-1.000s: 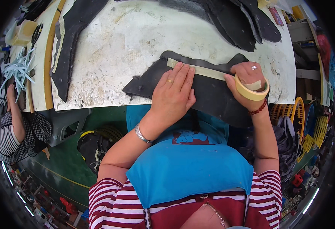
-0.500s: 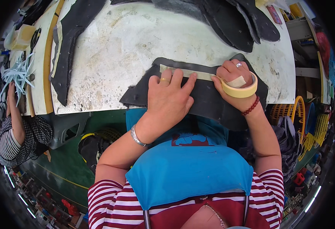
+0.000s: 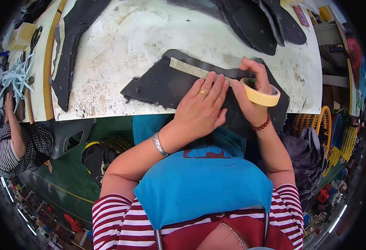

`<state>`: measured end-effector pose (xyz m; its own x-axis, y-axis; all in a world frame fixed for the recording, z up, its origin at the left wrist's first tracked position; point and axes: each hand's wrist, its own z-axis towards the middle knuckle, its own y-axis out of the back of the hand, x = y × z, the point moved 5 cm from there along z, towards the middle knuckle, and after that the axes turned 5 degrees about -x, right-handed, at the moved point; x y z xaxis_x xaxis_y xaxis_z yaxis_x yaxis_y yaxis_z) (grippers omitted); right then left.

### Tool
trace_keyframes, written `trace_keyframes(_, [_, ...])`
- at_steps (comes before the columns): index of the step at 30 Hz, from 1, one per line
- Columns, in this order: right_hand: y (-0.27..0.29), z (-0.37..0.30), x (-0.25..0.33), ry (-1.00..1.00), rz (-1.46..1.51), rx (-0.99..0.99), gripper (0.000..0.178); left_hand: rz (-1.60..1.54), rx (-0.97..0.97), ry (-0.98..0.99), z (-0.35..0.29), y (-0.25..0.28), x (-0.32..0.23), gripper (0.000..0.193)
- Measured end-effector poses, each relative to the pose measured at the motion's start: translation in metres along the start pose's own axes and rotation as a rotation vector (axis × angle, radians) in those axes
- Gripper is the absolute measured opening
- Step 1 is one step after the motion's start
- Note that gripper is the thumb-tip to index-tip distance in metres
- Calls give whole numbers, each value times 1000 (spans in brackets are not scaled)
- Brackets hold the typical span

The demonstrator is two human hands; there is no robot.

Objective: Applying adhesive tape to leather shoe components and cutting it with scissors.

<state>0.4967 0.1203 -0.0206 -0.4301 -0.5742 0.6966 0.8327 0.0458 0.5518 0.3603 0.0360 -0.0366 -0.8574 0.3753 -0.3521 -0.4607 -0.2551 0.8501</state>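
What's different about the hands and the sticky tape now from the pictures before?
The left hand has slid right along the tape strip, so more strip shows on its left. The black piece under it has shifted a little left. The right hand has moved left too, and its curled fingers have opened up. Same as before: the right hand still holds the tape roll.

A stained worktable and stacked black pieces show a workshop.
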Motion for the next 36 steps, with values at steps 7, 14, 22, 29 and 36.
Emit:
trace_keyframes(7, [59, 17, -18, 483, -584, 199, 37, -19, -8, 18, 0, 2, 5, 70])
trace_keyframes(14, [59, 28, -11, 483, -281, 249, 21, 32, 0, 20, 0, 0, 1, 70])
trace_keyframes(22, [50, 23, -20, 365, -235, 350, 18, 65, 5, 3, 0, 1, 1, 66])
trace_keyframes(29, [51, 14, -18, 245, -302, 290, 17, 103, -20, -19, 1, 4, 1, 66])
trace_keyframes(36, [44, 10, -10, 269, -346, 245, 19, 46, 176, 46, 30, 13, -5, 54])
